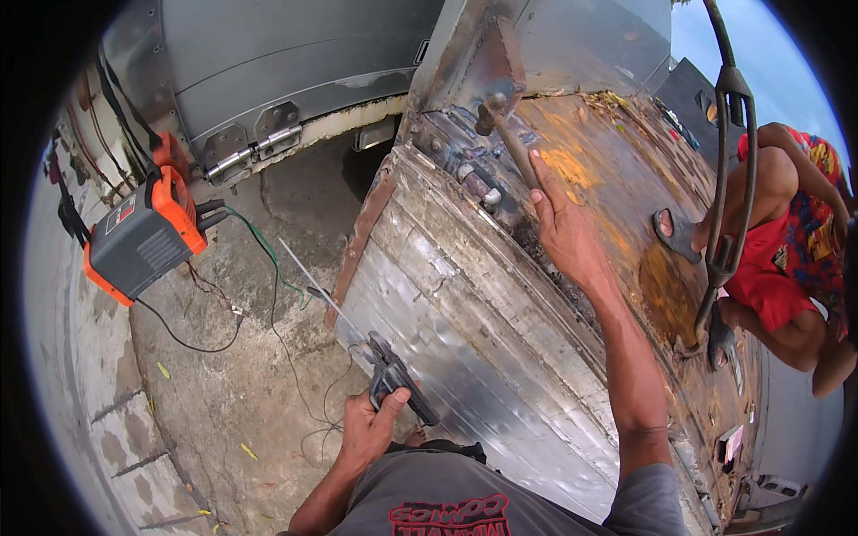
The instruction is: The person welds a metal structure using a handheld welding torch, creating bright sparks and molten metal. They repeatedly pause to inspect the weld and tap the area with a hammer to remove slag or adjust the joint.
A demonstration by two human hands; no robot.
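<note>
My left hand (pixel 368 427) is closed around a dark welding electrode holder (pixel 391 373). From its jaw a thin welding rod (pixel 308 279) points up and left over the concrete floor. My right hand (pixel 570 230) grips the wooden handle of a hammer (pixel 516 150), index finger stretched along it. The hammer head is beside the foot of an upright metal post (pixel 483 67), over scorched steel at the corner of the truck bed (pixel 626 205); whether it touches cannot be told. Just below the head lies a hinge-like round metal piece (pixel 480 185).
An orange and grey welding machine (pixel 147 237) hangs at the left, its cables (pixel 277 330) trailing across the floor. A grey metal panel (pixel 295 54) with a hinge (pixel 259 150) stands beyond. At right, a person in red shorts (pixel 769 290) squats on the bed behind a bent metal bar (pixel 749 179).
</note>
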